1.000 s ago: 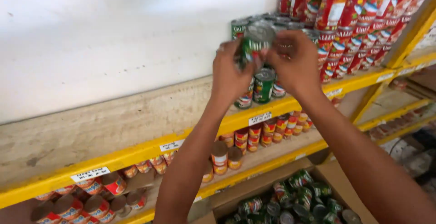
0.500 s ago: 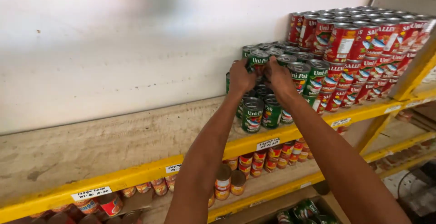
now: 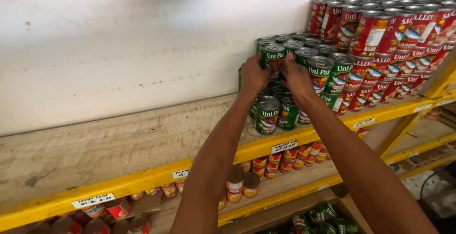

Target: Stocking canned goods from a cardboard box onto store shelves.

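Both my hands reach up to a stack of green tins on a wooden shelf with a yellow front edge. My left hand and my right hand close around one green tin from either side, at the top left of the green stack. More green tins stand below my wrists. My hands hide the lower part of the held tin.
Red tins are stacked high to the right of the green ones. A white wall backs the shelf. Lower shelves hold small orange and red tins. A cardboard box of green tins sits below.
The view has tilted up and the shelf looks closer. My hands carried the green tin from in front of the shelf onto the top of the green stack.
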